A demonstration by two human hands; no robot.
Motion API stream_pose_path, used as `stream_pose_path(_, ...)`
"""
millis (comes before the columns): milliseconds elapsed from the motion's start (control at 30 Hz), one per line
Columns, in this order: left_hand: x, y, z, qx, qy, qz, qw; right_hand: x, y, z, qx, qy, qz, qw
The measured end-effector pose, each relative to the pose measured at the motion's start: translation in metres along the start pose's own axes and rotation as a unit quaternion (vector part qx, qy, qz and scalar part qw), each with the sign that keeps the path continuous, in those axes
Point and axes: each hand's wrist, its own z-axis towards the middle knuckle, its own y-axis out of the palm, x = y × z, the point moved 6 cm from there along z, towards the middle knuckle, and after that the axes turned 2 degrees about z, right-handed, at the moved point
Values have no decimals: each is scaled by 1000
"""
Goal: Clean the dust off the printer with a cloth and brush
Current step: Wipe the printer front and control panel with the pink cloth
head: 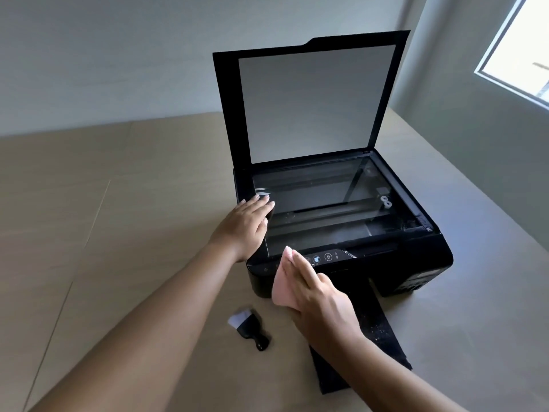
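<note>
The printer (341,227) sits mid-frame on the counter (89,233), lid raised, with the left hand (246,227) resting flat and released on its left edge. The right hand (320,298) presses the pink cloth (282,283) flat against the front control strip, so wiping looks under way. The brush (251,328) lies unused at lower centre; crevices likely need it next.

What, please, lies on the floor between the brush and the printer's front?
Bare floor only, in the head view; the brush lies apart from the printer.

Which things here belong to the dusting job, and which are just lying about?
Job: printer, pink cloth under the right hand, brush on the floor, left hand steadying the printer.
Lying about: nothing loose; only the floor and window.
</note>
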Motion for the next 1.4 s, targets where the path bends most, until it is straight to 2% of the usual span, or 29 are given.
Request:
stream_pose_path(133,-1,-2,0,-7,8,11,1000,-39,9,19,-40,-69,8,997)
stream_pose_path(200,-1,-2,1,-2,11,11,1000,-33,1,18,-34,-86,-13,996)
stream_pose_path(267,-2,-1,2,-1,8,16,1000,-9,-9,11,-19,-52,-38,998)
stream_pose_path(367,-4,2,1,-15,-8,33,999,47,-20,-7,-1,45,-57,997)
stream_pose_path(533,22,14,4,-59,-100,72,991,118,-34,-29,22,115,-81,990)
stream_pose_path(633,46,22,2,-36,-117,76,990,117,-33,-31,64,132,-28,989)
stream_pose_path(767,49,18,-8,14,-125,87,988,106,-23,-38,176,160,93,967)
stream_pose_path(833,48,16,-5,23,-126,90,988,113,-25,-40,253,199,171,931)
stream_pose_path(900,47,12,-3,35,-130,92,987,117,-27,-40,312,193,239,899)
stream_pose_path(1000,51,21,-4,31,-135,85,987,123,-21,-43,373,183,285,864)
stream_pose_path(1133,51,23,-6,22,-131,88,987,129,-7,-41,453,302,394,740)
stream_pose_path(1300,53,20,0,33,-113,79,990,106,-1,-16,523,378,400,651)
stream_pose_path(1400,53,21,0,34,-103,81,991,81,14,-14,553,411,461,558)
